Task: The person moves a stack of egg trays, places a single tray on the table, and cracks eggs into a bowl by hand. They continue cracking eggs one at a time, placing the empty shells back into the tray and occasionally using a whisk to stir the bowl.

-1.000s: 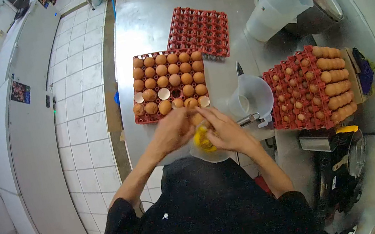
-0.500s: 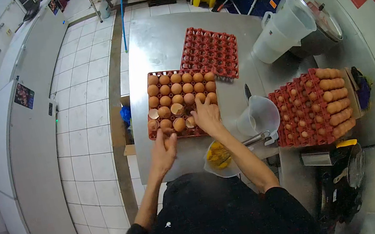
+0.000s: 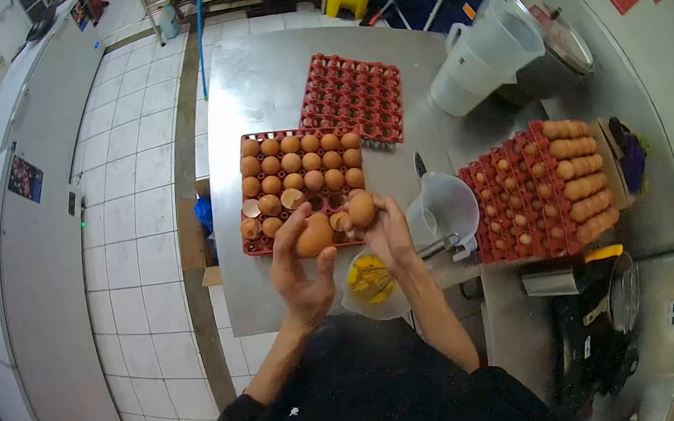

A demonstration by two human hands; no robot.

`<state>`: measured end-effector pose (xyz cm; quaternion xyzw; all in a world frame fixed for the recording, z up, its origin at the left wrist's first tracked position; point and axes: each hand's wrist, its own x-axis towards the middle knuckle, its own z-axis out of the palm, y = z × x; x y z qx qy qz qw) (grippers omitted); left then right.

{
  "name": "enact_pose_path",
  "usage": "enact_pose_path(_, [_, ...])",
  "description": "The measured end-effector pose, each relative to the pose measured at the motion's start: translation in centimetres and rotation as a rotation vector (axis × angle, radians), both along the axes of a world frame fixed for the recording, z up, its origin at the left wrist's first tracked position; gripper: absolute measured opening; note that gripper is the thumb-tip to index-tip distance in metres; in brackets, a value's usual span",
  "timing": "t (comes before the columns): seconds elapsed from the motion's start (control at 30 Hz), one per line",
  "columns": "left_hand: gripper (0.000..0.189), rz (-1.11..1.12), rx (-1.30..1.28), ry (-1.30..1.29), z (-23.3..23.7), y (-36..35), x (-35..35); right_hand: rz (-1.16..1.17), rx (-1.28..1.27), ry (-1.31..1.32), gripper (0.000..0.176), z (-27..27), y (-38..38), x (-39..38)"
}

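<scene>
Big stainless steel table (image 3: 260,80) in the middle of the kitchen, with a stack of red egg trays loaded with brown eggs (image 3: 502,199) over on the person's right. In front of them sits a red plastic tray of brown eggs (image 3: 259,251) with a few cracked shells in its near rows, and an empty red tray (image 3: 353,99) behind that. A clear plastic measuring jug (image 3: 448,200) stands just right of the hands, and a clear bowl of yellow yolk (image 3: 352,298) sits at the table's near edge. The left hand (image 3: 303,275) has its fingers curled up around a whole brown egg (image 3: 313,235), long axis roughly sideways. The right hand (image 3: 393,237) pinches a smaller-looking brown egg (image 3: 361,209) at its fingertips. Both eggs hover over the tray's near edge, with the bowl just below them towards the person and the right hand a bit closer to it.
</scene>
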<state>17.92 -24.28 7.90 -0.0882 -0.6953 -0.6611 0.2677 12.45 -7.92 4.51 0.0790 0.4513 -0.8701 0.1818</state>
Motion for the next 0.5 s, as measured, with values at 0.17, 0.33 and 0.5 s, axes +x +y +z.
enact_pose_path(0.17, [0.051, -0.028, -0.254, 0.133, -2.7, 4.1, 0.6, -0.245, -0.180, -0.146, 0.036, 5.0, -1.2, 6.6])
enact_pose_path(0.33, [0.053, -0.107, -0.260, 0.117, -3.0, 6.6, 2.4, -0.315, -0.183, -0.117, 0.039, 2.9, 1.2, 9.1])
enact_pose_path(0.5, [0.055, -0.073, -0.249, 0.096, -3.3, 7.5, 3.5, -0.313, -0.174, -0.158, 0.040, 2.5, 3.3, 10.9])
